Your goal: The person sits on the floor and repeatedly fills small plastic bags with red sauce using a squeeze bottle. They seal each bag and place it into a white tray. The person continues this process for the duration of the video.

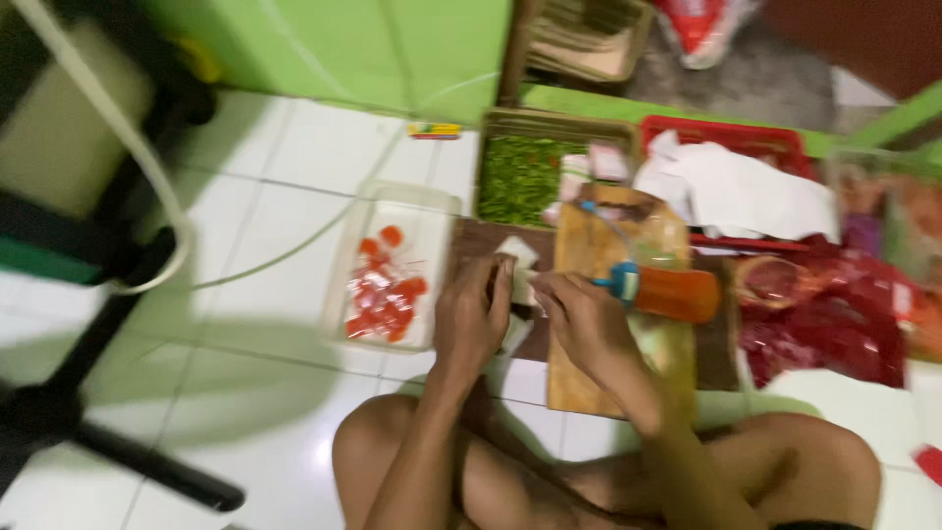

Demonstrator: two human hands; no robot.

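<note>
My left hand (473,312) and my right hand (581,316) meet over the floor in front of my crossed legs. Both pinch a small pale folded piece (518,257) between their fingertips. The frame is blurred, so I cannot tell what the piece is. Just right of my right hand lies an orange squeeze bottle (677,292) with a blue cap, on its side on a wooden cutting board (599,378). Left of my left hand stands a clear shallow tray (353,265) holding several small red-orange pieces (385,292).
A basket of green chopped bits (518,179) sits behind the board. A red crate (746,137) with white paper is at the back right. Red plastic bags (834,324) lie at right. A black stand (108,432) and a white hose (147,177) occupy the left.
</note>
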